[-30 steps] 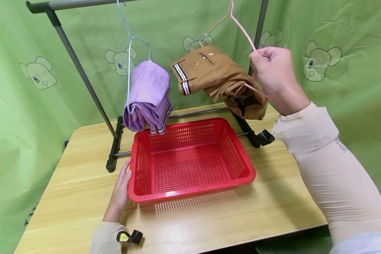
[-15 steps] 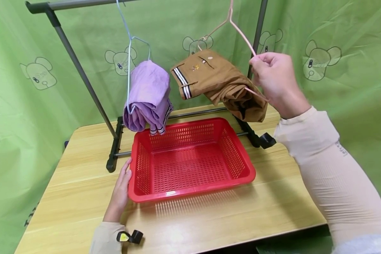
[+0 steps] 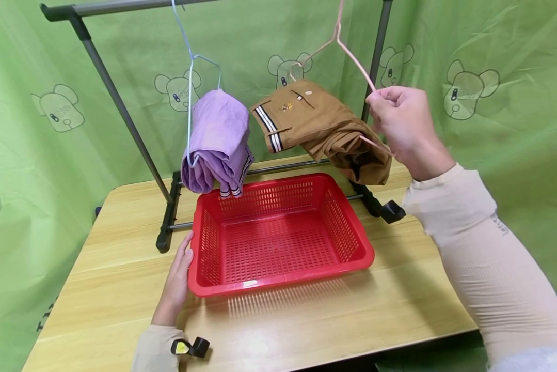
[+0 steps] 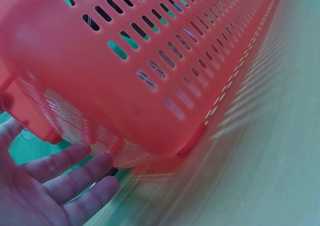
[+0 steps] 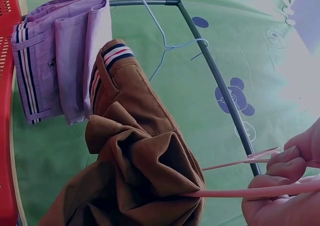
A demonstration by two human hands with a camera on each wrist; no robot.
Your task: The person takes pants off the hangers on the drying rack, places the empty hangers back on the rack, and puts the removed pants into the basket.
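Note:
My right hand [image 3: 406, 124] pinches one arm of a pink hanger [image 3: 354, 57]. Brown trousers [image 3: 306, 111] with a striped waistband are draped over that hanger in folds, tilted, above the basket's back right corner. In the right wrist view the hanger's lower bar runs out of the brown cloth past my fingers. My left hand [image 3: 175, 281] lies against the left side of a red plastic basket [image 3: 278, 284], fingers extended along its wall. Nothing lies in the basket. Folded purple trousers [image 3: 219, 124] hang from a blue hanger [image 3: 188, 82] over the basket's back left.
A grey metal rack [image 3: 115, 98] with black feet [image 3: 166, 227] stands on the wooden table [image 3: 97, 289] around the basket's back. Its top rail [image 3: 120, 6] crosses the upper edge. A green curtain [image 3: 515, 124] with bear drawings hangs behind.
My right hand has lowered a little, and the pink hanger with the brown trousers has come down with it. My left hand and the basket have stayed in place.

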